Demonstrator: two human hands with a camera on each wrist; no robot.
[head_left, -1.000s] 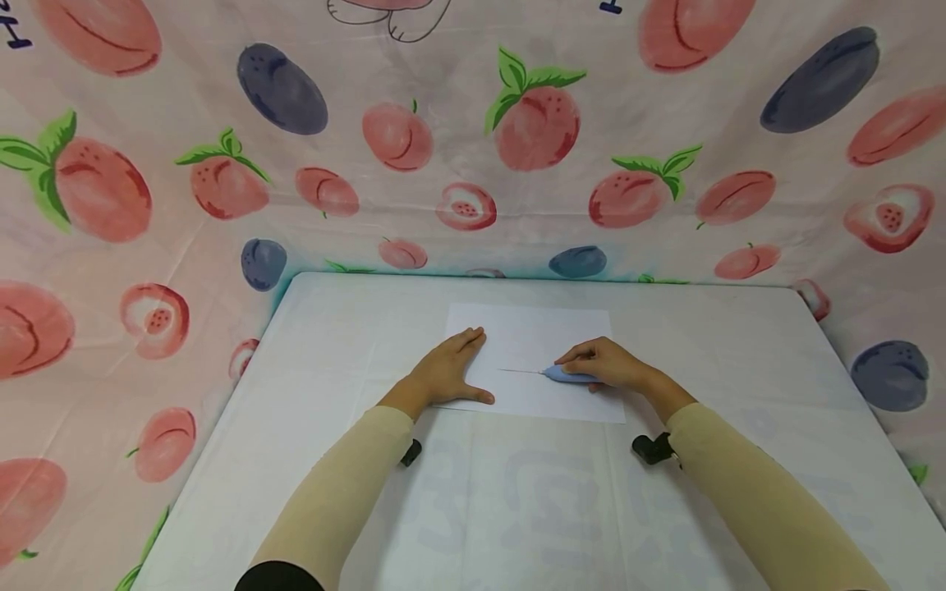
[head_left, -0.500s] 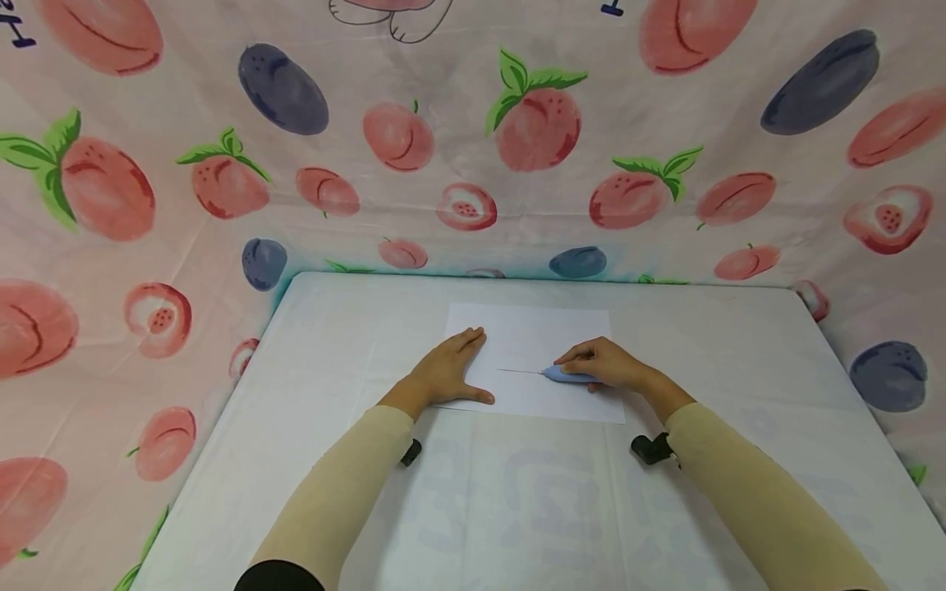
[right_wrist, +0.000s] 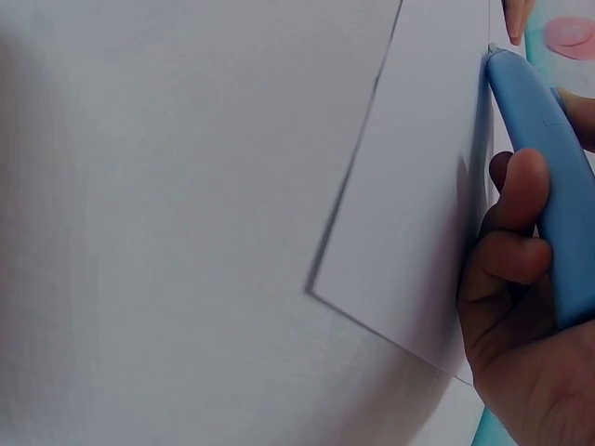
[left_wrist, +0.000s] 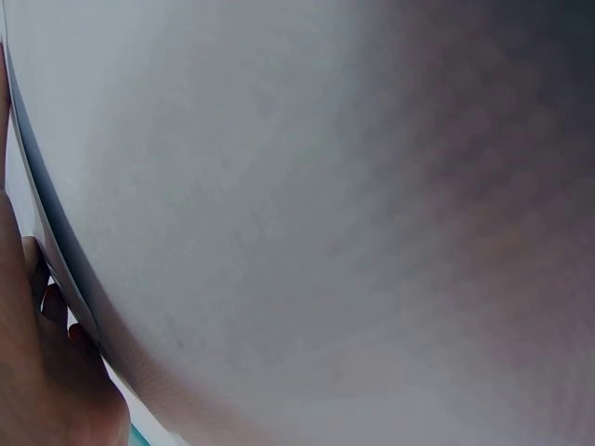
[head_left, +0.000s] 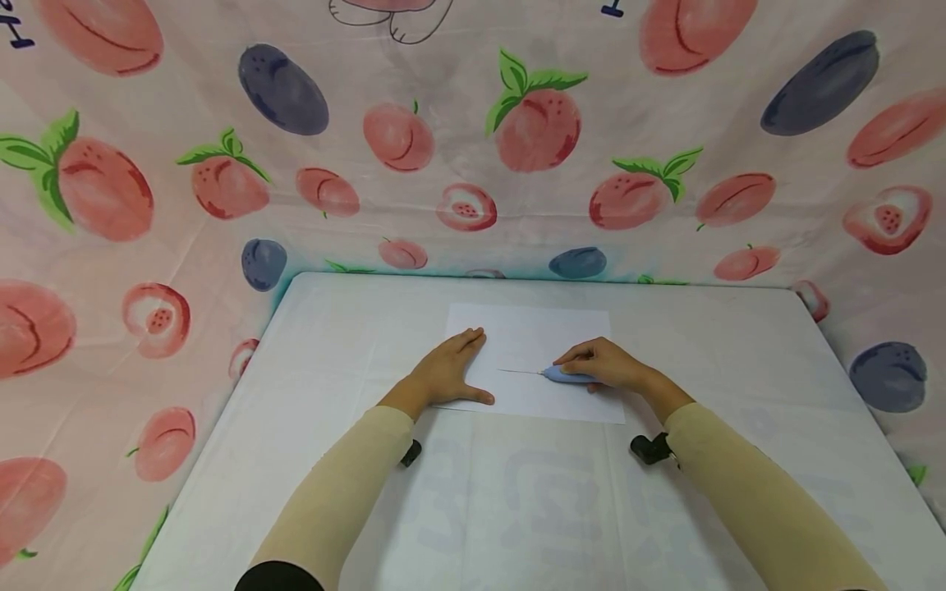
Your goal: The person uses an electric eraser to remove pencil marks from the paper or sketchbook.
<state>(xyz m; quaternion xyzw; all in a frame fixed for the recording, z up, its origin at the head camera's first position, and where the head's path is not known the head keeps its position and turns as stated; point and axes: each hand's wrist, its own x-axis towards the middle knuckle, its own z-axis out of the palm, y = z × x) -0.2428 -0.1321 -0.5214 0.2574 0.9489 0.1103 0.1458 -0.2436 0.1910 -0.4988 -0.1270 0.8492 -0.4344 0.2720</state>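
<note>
A white sheet of paper (head_left: 535, 332) lies on the white-covered table. My left hand (head_left: 446, 376) rests on its left side with the thumb spread from the fingers; in the left wrist view only part of that hand (left_wrist: 56, 381) shows at the edge. Over the sheet's right half, my right hand (head_left: 609, 363) grips a blue, tapered, pen-like tool (head_left: 571, 375). The tool's small tip touches the paper at the right end of a thin dark line (head_left: 517, 371). Close up in the right wrist view, curled fingers (right_wrist: 523, 190) hold the blue body (right_wrist: 558, 177).
The white table (head_left: 355, 345) extends around the sheet on all sides. A fruit-printed cloth (head_left: 458, 139) hangs behind the back edge and along both sides. Dark camera mounts (head_left: 652, 449) sit under the wrists, close to the tabletop.
</note>
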